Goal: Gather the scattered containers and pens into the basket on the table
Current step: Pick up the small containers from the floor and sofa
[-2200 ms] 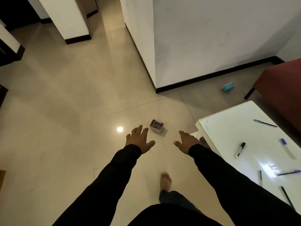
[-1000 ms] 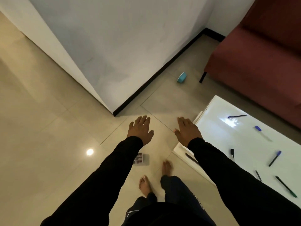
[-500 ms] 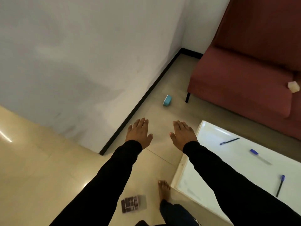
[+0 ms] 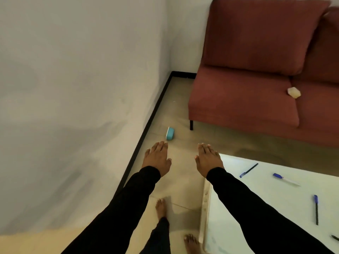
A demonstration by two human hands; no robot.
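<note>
A small teal container (image 4: 170, 133) lies on the floor by the black skirting, just beyond my fingertips. My left hand (image 4: 157, 157) and my right hand (image 4: 208, 159) are held out flat, palms down, fingers straight, holding nothing. On the white table (image 4: 275, 202) at lower right lie a dark blue pen (image 4: 248, 170), a blue-capped white pen (image 4: 286, 179) and a blue-capped dark pen (image 4: 315, 209). A pale yellowish container (image 4: 294, 92) sits on the sofa seat. No basket is in view.
A red sofa (image 4: 256, 88) stands ahead on the right, its black leg (image 4: 191, 125) close to the teal container. A white wall (image 4: 73, 88) runs along the left. My bare feet (image 4: 161, 208) stand between wall and table edge.
My view has swung right and forward from the open floor to the sofa corner. The dark box on the floor has dropped out of sight behind me; the teal container is nearer.
</note>
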